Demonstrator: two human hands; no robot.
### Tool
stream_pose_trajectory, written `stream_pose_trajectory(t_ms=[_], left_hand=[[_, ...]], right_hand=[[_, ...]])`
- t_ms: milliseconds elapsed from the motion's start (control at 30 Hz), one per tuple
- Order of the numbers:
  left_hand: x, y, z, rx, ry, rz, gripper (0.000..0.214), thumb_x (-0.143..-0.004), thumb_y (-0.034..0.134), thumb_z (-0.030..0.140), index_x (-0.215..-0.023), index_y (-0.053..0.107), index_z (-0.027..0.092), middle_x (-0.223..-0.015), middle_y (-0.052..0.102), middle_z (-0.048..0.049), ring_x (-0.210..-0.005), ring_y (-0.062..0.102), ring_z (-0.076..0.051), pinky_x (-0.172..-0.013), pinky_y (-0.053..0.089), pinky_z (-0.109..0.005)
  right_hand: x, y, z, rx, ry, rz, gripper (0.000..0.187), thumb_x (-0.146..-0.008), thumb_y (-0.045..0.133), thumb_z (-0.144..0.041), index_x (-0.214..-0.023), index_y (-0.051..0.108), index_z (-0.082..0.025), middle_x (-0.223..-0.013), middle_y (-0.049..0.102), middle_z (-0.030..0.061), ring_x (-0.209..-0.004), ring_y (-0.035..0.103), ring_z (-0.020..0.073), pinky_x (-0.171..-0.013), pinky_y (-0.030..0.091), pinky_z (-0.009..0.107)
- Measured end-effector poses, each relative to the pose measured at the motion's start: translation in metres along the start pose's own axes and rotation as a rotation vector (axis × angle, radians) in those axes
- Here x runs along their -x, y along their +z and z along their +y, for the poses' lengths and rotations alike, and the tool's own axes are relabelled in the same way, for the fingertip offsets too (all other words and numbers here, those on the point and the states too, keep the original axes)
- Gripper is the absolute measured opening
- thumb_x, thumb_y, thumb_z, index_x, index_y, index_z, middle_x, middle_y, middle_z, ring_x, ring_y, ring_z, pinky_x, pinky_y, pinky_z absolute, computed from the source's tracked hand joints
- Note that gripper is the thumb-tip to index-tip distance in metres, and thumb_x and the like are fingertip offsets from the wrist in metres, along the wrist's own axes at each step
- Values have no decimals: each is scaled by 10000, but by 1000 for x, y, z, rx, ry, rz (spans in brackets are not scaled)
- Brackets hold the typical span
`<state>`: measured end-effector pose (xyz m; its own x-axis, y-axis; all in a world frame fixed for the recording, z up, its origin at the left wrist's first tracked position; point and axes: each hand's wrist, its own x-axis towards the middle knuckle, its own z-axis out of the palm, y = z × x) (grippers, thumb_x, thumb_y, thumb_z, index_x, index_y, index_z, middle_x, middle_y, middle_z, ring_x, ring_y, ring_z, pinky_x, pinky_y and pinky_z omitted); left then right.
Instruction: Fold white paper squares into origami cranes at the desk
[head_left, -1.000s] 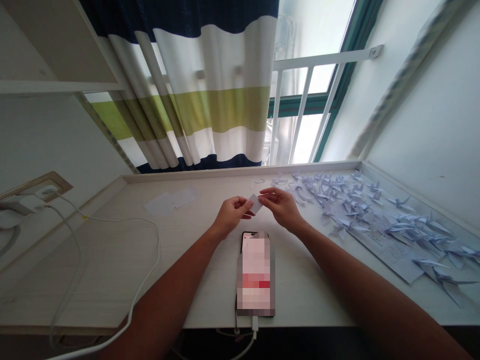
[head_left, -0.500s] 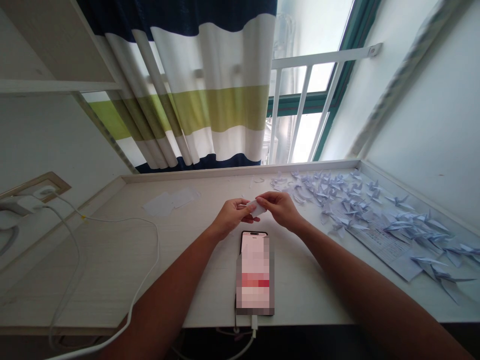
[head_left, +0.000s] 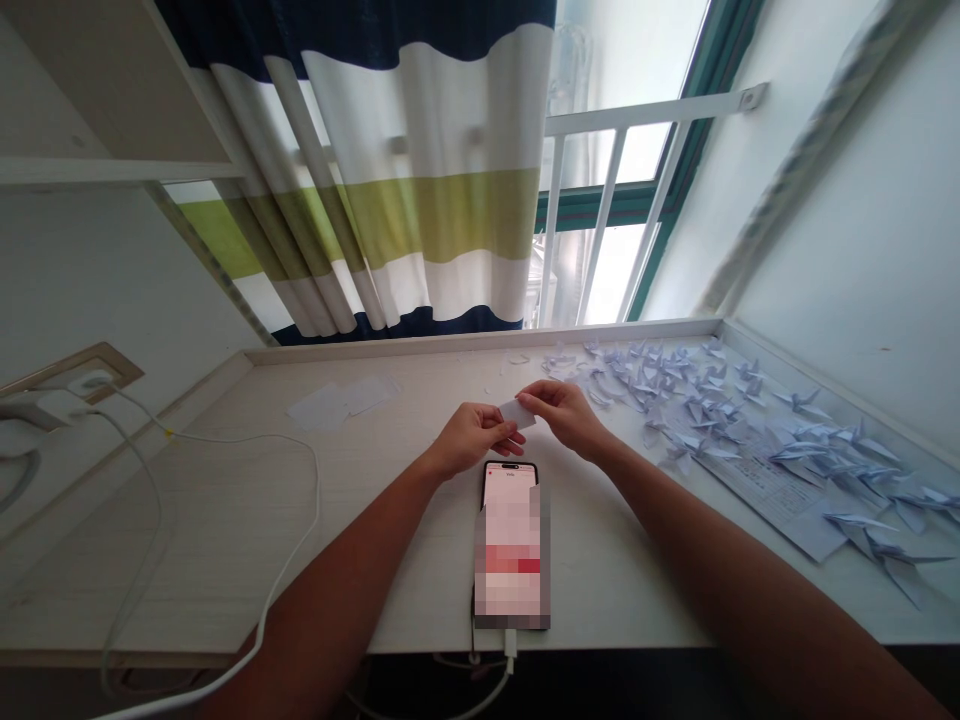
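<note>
A small white piece of paper [head_left: 517,412] is held between both hands just above the pale wooden desk [head_left: 225,520]. My left hand [head_left: 471,438] pinches its left side with curled fingers. My right hand [head_left: 566,414] pinches its right side from above. Directly below the hands a phone [head_left: 511,540] lies flat on the desk with its screen lit, a white cable plugged into its near end.
Many pale blue folded paper cranes [head_left: 720,415] cover the right side of the desk, some on a printed sheet [head_left: 780,500]. Two blank paper squares [head_left: 341,402] lie at the back left. A white charging cable [head_left: 285,560] loops from a wall socket [head_left: 52,395]. A striped curtain [head_left: 405,180] hangs behind.
The paper has gone from tilted upright to lying flatter between the fingers, and both hands have dropped slightly toward the phone.
</note>
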<state>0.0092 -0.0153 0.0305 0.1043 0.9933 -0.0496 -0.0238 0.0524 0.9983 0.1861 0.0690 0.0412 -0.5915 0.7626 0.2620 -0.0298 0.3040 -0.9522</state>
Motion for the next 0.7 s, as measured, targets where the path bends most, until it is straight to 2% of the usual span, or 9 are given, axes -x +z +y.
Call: stream_pose_trajectory(t_ms=[133, 300, 400, 500, 600, 700], left_hand=[[1, 1, 0, -43, 4, -49, 440, -726, 845, 526, -743, 687, 115, -819, 780, -159, -742, 766, -248, -711, 601, -366], [1, 2, 2, -38, 8, -67, 453, -736, 837, 528, -774, 687, 102, -833, 782, -157, -753, 768, -244, -706, 600, -350], [-1, 0, 2, -34, 25, -22, 487, -729, 832, 554, -783, 683, 93, -813, 778, -153, -720, 759, -225, -677, 590, -321], [-2, -1, 4, -26, 65, 66, 494, -728, 832, 559, -772, 671, 94, -812, 776, -154, -688, 752, -215, -637, 575, -300], [-2, -1, 6, -24, 95, 117, 470, -744, 830, 535, -782, 667, 95, -816, 776, -155, -686, 754, -219, -642, 577, -306], [-1, 0, 8, -28, 109, 134, 449, -776, 807, 527, -783, 650, 106, -835, 778, -153, -714, 762, -227, -655, 577, -308]], right_hand=[[1, -1, 0, 30, 11, -98, 314, -822, 743, -481, -862, 771, -170, -796, 742, 57, -701, 640, 176, -630, 502, 304], [1, 5, 0, 74, -15, -59, 338, -822, 731, -500, -808, 748, -162, -725, 712, 45, -630, 610, 161, -564, 470, 283], [-1, 5, 1, 98, -31, -29, 360, -835, 713, -522, -834, 740, -163, -757, 722, 48, -661, 622, 165, -602, 483, 286], [-1, 2, 1, 150, -26, -49, 396, -862, 680, -549, -757, 715, -168, -718, 715, 46, -680, 640, 173, -634, 485, 289], [-2, -1, 0, 220, -33, -41, 453, -877, 662, -562, -644, 669, -174, -625, 684, 36, -594, 602, 153, -582, 440, 276], [-3, -2, 0, 207, -42, -28, 452, -873, 675, -562, -648, 685, -170, -600, 677, 38, -555, 588, 147, -558, 435, 275]])
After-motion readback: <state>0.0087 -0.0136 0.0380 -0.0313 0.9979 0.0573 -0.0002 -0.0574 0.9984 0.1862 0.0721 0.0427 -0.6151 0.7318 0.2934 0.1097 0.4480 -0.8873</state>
